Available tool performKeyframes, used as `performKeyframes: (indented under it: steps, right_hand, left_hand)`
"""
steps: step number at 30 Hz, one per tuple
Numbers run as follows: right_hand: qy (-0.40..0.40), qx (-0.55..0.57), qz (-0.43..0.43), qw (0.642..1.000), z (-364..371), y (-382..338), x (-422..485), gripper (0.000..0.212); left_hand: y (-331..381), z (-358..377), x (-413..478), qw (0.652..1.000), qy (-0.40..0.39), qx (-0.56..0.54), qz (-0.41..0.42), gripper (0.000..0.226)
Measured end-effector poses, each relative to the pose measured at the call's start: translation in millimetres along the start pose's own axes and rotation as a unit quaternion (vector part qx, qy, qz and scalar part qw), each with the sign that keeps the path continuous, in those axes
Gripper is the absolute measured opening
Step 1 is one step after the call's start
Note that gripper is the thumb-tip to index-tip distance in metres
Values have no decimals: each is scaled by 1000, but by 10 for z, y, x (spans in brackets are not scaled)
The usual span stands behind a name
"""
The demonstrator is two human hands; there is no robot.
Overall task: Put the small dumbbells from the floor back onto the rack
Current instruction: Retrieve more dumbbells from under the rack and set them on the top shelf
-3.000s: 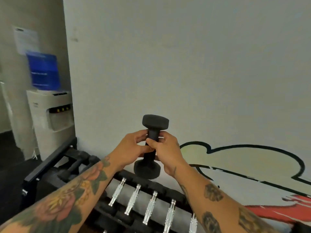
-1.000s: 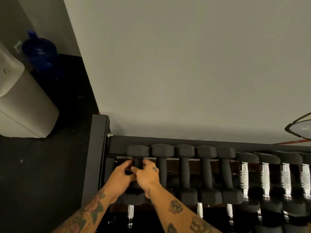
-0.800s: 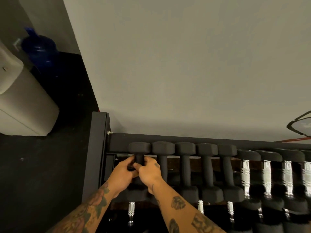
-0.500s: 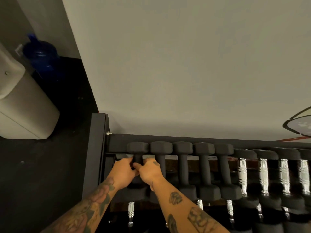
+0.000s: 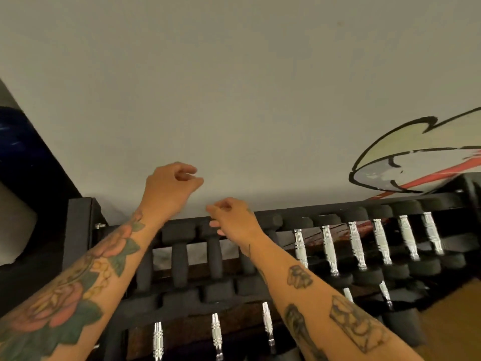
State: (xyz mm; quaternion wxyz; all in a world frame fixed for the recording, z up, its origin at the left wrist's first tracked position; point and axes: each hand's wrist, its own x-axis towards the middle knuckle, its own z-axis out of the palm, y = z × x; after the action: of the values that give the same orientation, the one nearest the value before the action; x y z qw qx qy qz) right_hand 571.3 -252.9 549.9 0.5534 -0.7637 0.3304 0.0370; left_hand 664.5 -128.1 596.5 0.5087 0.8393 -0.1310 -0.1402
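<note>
Both hands have let go: left hand and right hand, loosely curled, empty, hover above the small matte-black dumbbells racked on the black steel rack.

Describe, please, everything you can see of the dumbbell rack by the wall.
The dumbbell rack is a black frame, metal by its look, standing against the pale wall, with a square upright post at its left end. Its top tier carries a row of small all-black dumbbells on the left and chrome-handled dumbbells to the right; a lower tier holds more chrome-handled ones. Both forearms cross above it; the hands look clear of it.
</note>
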Motion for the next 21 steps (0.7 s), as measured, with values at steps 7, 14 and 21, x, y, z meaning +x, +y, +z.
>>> performKeyframes:
  steps: [7, 14, 21]
  right_hand:
    - [-21, 14, -28, 999, -1230, 705, -836, 41]
    - [-72, 21, -43, 996, -2823, 1657, -1769, 42]
    - [-38, 21, -53, 998, -4320, 2205, -2138, 40]
  left_hand:
    - [1216, 1015, -936, 992, 18, -89, 85, 24]
    - [2204, 2508, -2285, 978, 23, -181, 96, 14]
    - [2568, 3840, -2778, 983, 6, -173, 60, 12]
